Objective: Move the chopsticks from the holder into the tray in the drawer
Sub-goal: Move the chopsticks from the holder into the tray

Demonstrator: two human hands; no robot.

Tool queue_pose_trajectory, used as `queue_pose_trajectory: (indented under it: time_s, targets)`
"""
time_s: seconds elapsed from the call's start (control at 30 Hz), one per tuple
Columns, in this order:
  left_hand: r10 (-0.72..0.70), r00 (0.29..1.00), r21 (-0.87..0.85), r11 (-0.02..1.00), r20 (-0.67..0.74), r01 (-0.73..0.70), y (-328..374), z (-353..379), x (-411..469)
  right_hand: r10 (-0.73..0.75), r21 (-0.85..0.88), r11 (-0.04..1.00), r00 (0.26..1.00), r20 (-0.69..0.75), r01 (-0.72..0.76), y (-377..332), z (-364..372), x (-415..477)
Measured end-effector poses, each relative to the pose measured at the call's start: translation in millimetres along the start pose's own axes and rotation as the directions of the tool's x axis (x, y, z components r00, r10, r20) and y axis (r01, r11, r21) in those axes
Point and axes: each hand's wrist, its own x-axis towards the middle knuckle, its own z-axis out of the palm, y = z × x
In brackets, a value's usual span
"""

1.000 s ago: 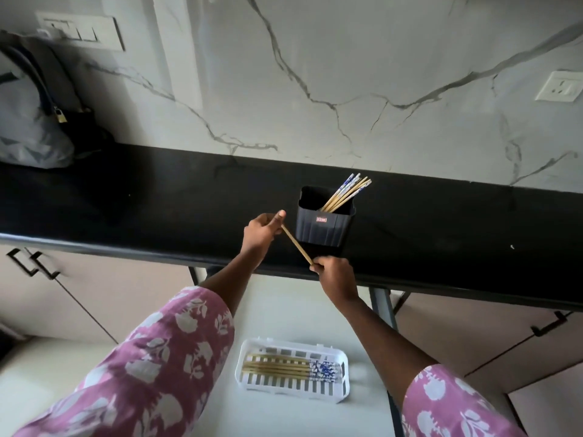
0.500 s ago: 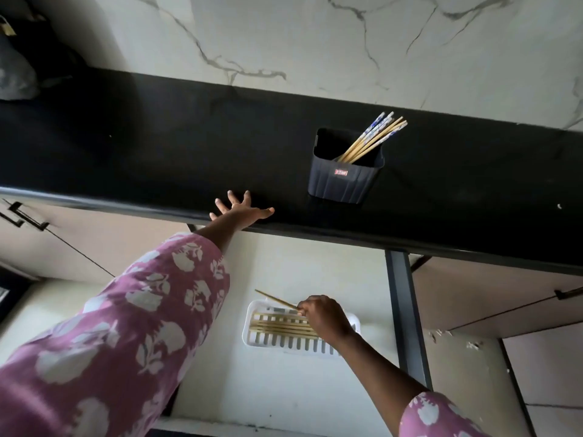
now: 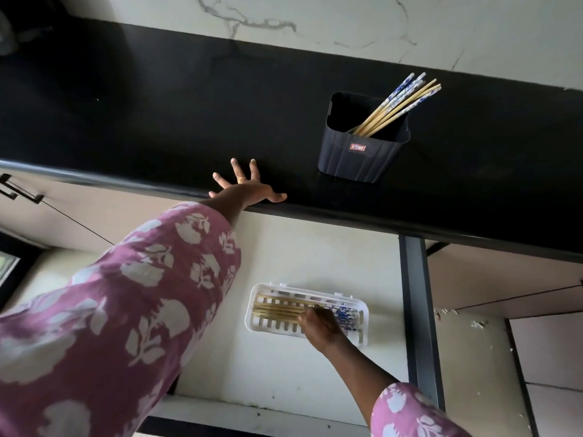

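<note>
Down in the open drawer, the person's right hand point(image 3: 320, 326) is over the white slotted plastic tray point(image 3: 262, 324), fingers curled at the middle of the row of bamboo chopsticks with blue-patterned ends point(image 3: 277, 310) lying flat and side by side in it; whether the hand is pinching one of them or has just let go, I cannot tell, since the knuckles hide the fingertips. So the step in hand looks like the set-down: laying a stick in line with the others. The left hand point(image 3: 247, 187) holds nothing, spread wide and flat on the front edge of the black stone countertop point(image 3: 157, 121) (bracing, I'd guess, while the person leans toward the drawer). Up on that counter, well apart from the tray, the dark ribbed plastic holder point(image 3: 359, 156) stands upright with a handful of chopsticks point(image 3: 400, 104) leaning against its far right corner, so the job is only partly done. Next, I'd judge, the right hand must come up clear of the counter's edge, reach to the holder, and pinch one or two sticks near their patterned tops without tipping the light holder over.
</note>
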Motion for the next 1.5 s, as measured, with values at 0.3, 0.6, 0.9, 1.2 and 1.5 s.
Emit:
queue_pose_trajectory:
  time_s: [0.3, 0.6, 0.9, 1.2, 1.5]
  targets:
    - [-0.028, 1.000, 0.009, 1.000, 0.004, 0.028, 7.0, -2.0, -7.5, -0.009, 0.021, 1.000, 0.997, -0.083, 0.011, 0.5, 2.7, 3.9]
    - [0.017, 0.999, -0.013, 1.000, 0.039, -0.017, 5.1, -11.7, -17.8, -0.133, -0.057, 0.983, 0.474, -0.870, 0.172, 25.1, -117.1, 10.8]
    - [-0.011, 0.995, -0.111, 0.994, 0.099, 0.022, 5.6, -10.9, -15.7, 0.166, 0.164, 0.985, -0.051, -0.985, 0.050, 79.6, -273.6, 15.8]
    - [-0.046, 0.998, -0.050, 0.998, 0.050, 0.049, 9.2, -8.6, -15.0, 0.798, 0.807, 0.577, 0.123, -0.590, 0.128, 132.6, -347.1, 48.5]
    - [-0.061, 0.997, -0.060, 0.996, 0.040, 0.063, 10.4, -6.6, -9.7, 0.861, 0.880, 0.252, 0.322, -0.393, 0.402, 139.0, -356.0, 70.1]
